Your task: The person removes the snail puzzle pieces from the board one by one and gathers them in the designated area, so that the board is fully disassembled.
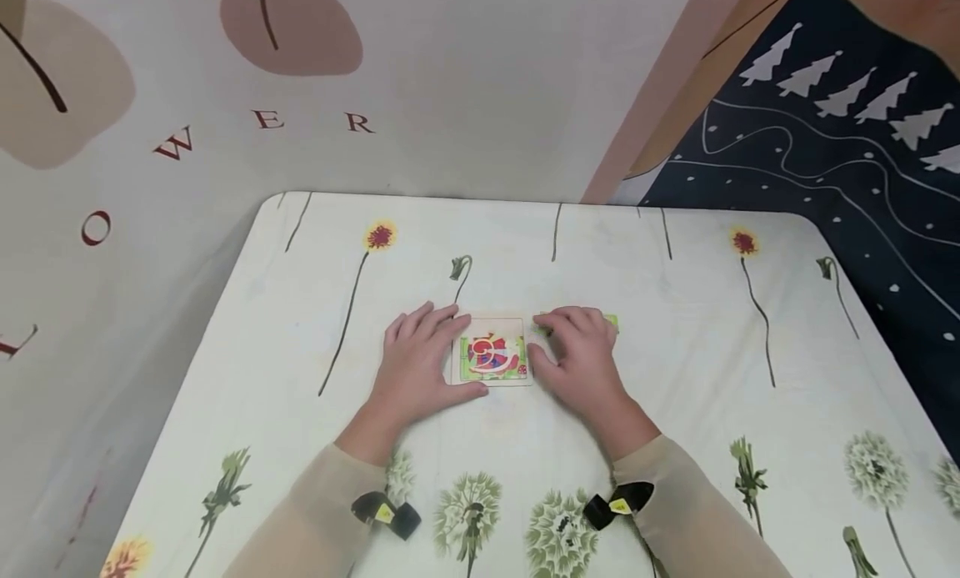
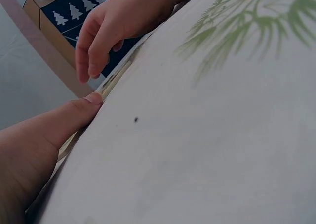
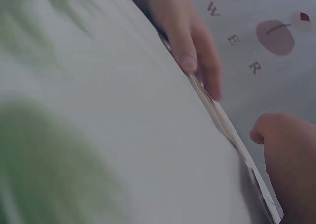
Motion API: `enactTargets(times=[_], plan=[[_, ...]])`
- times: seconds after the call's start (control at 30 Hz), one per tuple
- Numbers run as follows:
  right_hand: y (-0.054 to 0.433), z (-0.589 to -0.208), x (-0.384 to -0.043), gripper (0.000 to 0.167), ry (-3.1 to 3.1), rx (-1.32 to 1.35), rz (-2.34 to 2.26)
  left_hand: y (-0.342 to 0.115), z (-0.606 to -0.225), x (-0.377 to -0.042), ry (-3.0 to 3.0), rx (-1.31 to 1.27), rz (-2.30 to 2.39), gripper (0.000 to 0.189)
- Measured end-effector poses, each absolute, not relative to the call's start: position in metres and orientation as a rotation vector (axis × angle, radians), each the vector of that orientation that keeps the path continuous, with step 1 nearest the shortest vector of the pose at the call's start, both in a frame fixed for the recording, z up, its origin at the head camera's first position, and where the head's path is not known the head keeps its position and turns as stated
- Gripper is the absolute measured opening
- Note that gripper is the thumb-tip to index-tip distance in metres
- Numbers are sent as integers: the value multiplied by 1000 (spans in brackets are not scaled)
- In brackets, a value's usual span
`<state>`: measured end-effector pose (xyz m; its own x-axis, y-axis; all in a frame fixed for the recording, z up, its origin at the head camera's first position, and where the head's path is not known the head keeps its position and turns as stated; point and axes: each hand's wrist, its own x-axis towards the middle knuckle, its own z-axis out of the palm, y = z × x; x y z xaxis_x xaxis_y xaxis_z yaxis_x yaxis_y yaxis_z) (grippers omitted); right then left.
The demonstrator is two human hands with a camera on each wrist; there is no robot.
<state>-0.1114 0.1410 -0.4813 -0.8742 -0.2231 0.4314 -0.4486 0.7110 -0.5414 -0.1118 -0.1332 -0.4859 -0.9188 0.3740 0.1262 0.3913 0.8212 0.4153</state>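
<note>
A small square jigsaw puzzle board (image 1: pixel 491 357) lies flat on the table, its picture a red and purple snail on green within a pale frame. My left hand (image 1: pixel 416 361) holds the board at its left side, thumb along the near edge and fingers toward the far edge. That thumb (image 2: pixel 79 112) touches the board's edge in the left wrist view. Just right of the board, my right hand (image 1: pixel 577 357) is loosely bent, thumb apart from the fingers. Under it lies a flat green piece (image 1: pixel 612 321), mostly hidden; whether the fingers touch it I cannot tell.
A white cloth with dandelions and flowers covers the table (image 1: pixel 300 444). Behind it hangs a pale curtain (image 1: pixel 465 86) with letters, and a dark blue cloth (image 1: pixel 810 144) with white trees is at the right. Both wrists wear black straps with small cameras (image 1: pixel 405 520).
</note>
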Motion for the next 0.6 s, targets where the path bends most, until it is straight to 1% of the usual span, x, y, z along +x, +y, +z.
enactTargets(times=[0.23,0.37,0.6], plan=[[108,-479,-108,31,-2618,629,891,-132,-487,-111,-2948,-634,-682,101],[94,-479,-108,27,-2649,665,837,-133,-487,-111,-2947,-624,-689,101],[78,-479,-107,27,-2720,678,768,-134,-487,-112,-2941,-598,-726,108]])
